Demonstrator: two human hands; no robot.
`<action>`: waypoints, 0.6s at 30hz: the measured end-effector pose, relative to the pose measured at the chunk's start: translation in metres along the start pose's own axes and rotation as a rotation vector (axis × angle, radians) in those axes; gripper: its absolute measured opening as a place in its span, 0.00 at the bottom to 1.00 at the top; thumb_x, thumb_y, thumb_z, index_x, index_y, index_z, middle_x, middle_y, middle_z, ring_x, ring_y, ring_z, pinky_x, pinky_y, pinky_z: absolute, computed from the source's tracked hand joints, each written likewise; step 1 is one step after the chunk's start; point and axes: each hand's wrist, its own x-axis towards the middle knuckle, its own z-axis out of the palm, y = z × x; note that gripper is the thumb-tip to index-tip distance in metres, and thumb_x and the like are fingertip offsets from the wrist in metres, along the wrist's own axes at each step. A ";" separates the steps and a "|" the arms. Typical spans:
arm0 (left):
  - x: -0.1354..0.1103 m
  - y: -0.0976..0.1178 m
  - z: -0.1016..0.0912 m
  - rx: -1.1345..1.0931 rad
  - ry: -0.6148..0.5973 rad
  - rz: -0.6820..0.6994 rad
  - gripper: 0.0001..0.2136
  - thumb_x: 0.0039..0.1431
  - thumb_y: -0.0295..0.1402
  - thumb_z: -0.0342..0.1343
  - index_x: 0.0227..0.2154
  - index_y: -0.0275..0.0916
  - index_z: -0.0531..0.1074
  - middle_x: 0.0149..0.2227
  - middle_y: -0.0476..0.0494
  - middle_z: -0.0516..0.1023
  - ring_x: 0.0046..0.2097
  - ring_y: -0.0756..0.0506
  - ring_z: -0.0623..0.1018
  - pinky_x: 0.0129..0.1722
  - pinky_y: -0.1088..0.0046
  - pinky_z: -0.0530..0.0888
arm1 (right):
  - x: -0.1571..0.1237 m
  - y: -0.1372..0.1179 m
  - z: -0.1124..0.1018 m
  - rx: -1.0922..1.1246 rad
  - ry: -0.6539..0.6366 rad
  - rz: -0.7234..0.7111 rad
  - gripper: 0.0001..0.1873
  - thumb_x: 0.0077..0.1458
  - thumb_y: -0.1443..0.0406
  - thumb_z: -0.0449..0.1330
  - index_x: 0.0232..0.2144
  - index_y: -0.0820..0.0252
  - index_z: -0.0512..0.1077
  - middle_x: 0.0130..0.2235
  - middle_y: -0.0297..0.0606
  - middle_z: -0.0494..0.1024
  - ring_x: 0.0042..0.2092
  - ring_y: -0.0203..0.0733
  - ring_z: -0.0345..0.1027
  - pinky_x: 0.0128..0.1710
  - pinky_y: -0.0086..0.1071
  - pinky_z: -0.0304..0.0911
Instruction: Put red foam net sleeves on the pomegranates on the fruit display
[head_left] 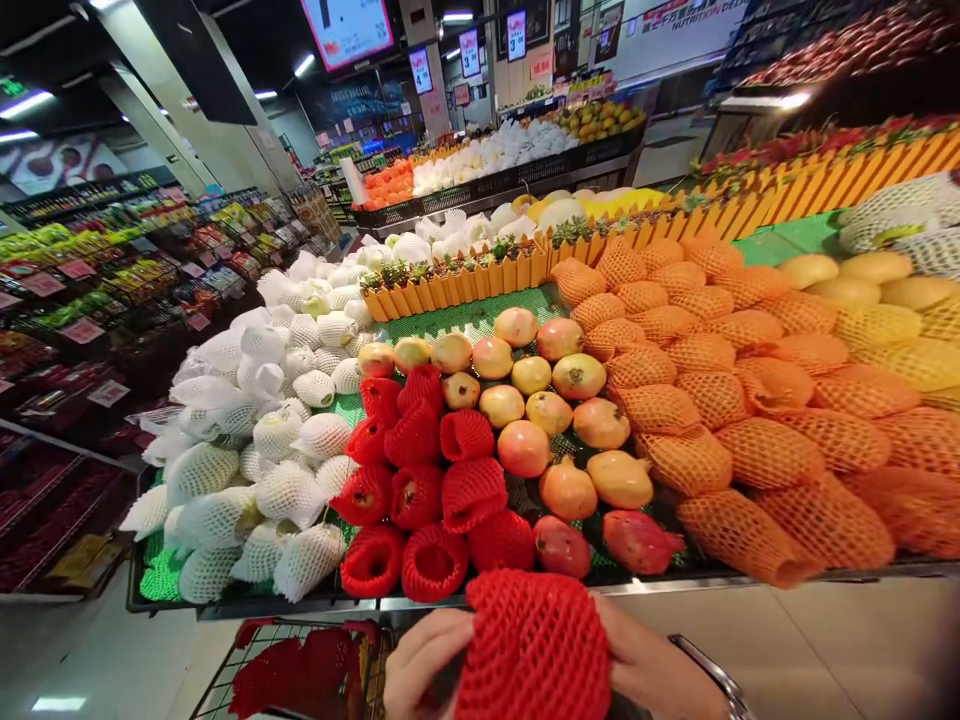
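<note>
While the left hand (424, 655) and the right hand (634, 648) grasp a red foam net (536, 645) between them, its inside hidden, the green-lined worktop (450, 322) begins just beyond. Red-netted fruits (416, 497) lie nearest, with bare pomegranates (525, 448) behind and to their right. White-netted fruits (291, 492) lie leftward, orange-netted fruits (772, 450) rightward, and an orange fence (517, 268) with plants (571, 229) stands behind.

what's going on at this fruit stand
A person holds a red foam net between their left hand and right hand, the right partly hidden behind it; whether fruit is inside cannot be seen. In front of them, bare pomegranates sit on the display beside other red nets, some with fruit showing. White-netted fruit lies to the left, orange-netted fruit to the right.
</note>
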 end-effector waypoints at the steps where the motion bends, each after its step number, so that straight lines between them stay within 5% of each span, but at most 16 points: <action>1: 0.007 0.006 0.001 -0.033 -0.002 -0.038 0.12 0.61 0.32 0.58 0.47 0.39 0.74 0.41 0.39 0.82 0.41 0.44 0.82 0.39 0.71 0.81 | 0.000 -0.007 -0.005 0.036 0.019 0.029 0.23 0.59 0.68 0.56 0.57 0.54 0.71 0.56 0.43 0.76 0.59 0.46 0.68 0.63 0.40 0.59; 5: 0.031 0.024 0.006 -0.232 0.078 -0.093 0.04 0.59 0.31 0.61 0.36 0.41 0.74 0.37 0.42 0.84 0.40 0.43 0.83 0.43 0.66 0.80 | -0.005 -0.017 -0.015 0.181 0.101 0.050 0.24 0.57 0.63 0.60 0.57 0.56 0.71 0.56 0.44 0.75 0.58 0.50 0.69 0.63 0.45 0.58; 10: 0.040 0.022 -0.006 -0.318 -0.038 -0.231 0.10 0.58 0.42 0.60 0.36 0.41 0.78 0.37 0.39 0.83 0.40 0.42 0.82 0.43 0.65 0.79 | -0.002 -0.010 0.005 0.265 0.277 0.108 0.26 0.53 0.56 0.65 0.52 0.58 0.74 0.51 0.49 0.78 0.53 0.54 0.72 0.57 0.51 0.66; 14: 0.024 0.005 -0.042 -0.350 -0.013 -0.265 0.18 0.58 0.45 0.60 0.48 0.42 0.76 0.51 0.35 0.78 0.54 0.38 0.77 0.54 0.57 0.74 | 0.026 -0.030 0.038 0.301 0.268 0.013 0.21 0.54 0.57 0.65 0.49 0.57 0.76 0.45 0.45 0.81 0.50 0.53 0.75 0.53 0.46 0.71; 18: 0.015 -0.013 -0.090 -0.439 -0.161 -0.277 0.22 0.63 0.45 0.54 0.58 0.46 0.69 0.60 0.35 0.69 0.62 0.37 0.69 0.60 0.55 0.67 | 0.063 -0.062 0.071 0.240 0.165 -0.043 0.22 0.56 0.61 0.64 0.52 0.58 0.74 0.48 0.44 0.80 0.53 0.50 0.73 0.56 0.43 0.68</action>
